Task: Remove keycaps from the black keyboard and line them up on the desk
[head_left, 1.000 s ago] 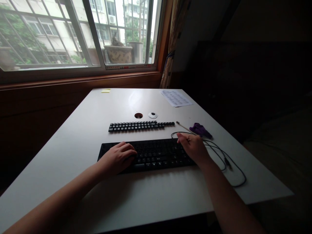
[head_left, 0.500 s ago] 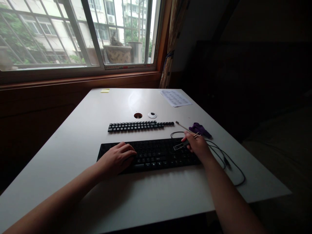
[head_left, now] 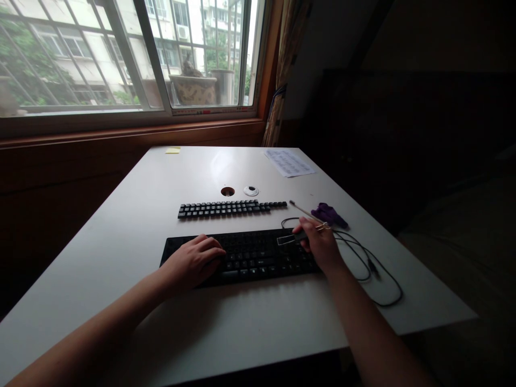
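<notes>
A black keyboard (head_left: 245, 274) lies across the white table in front of me. Its upper rows look stripped of keycaps, while keycaps remain along the lower rows. My left hand (head_left: 197, 258) rests on the keyboard's left half, fingers laid over it and holding nothing. Between the fingers of my right hand (head_left: 320, 244) is a wire keycap puller (head_left: 285, 240). Its wire loop points left, over the right-centre part of the keyboard; whether it touches a key cannot be made out. Beyond the keyboard, removed black keycaps (head_left: 221, 209) stand in neat rows.
A thin brush (head_left: 301, 208) and a purple cloth (head_left: 329, 214) lie right of the keycaps. The black cable (head_left: 368, 258) loops over the table's right side. Farther back are a cable hole (head_left: 228, 191), its round cover (head_left: 251, 191), printed sheets (head_left: 290, 162) and yellow sticky notes (head_left: 173, 150).
My right hand has moved slightly left with the keycap puller, bringing the wire loop left and a little farther up the keyboard. My left hand has stayed in place.
</notes>
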`<state>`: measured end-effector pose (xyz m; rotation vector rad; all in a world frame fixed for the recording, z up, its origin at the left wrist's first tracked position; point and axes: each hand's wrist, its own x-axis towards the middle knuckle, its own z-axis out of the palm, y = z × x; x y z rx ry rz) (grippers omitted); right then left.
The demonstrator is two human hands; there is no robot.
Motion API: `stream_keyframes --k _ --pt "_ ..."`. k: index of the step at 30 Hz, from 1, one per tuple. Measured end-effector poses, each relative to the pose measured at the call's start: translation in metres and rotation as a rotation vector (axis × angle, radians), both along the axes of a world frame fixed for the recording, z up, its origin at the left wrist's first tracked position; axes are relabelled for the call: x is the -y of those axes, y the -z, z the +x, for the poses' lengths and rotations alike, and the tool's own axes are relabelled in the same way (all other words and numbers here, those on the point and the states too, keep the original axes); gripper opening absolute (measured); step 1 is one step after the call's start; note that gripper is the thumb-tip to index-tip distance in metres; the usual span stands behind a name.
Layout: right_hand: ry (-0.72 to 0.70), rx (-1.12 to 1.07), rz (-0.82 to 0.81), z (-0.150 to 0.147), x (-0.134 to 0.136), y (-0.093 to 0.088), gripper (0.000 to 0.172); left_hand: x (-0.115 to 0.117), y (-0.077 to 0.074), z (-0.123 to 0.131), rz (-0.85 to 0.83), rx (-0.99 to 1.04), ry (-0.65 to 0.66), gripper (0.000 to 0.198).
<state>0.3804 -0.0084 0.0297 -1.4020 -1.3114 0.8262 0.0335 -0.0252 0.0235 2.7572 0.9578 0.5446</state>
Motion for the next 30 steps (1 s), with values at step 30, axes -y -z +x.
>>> stream_keyframes --k 30 --pt "-0.555 -0.305 -0.176 -0.093 0.017 0.002 0.029 0.009 -0.004 0.011 -0.106 0.419 -0.029 0.026"
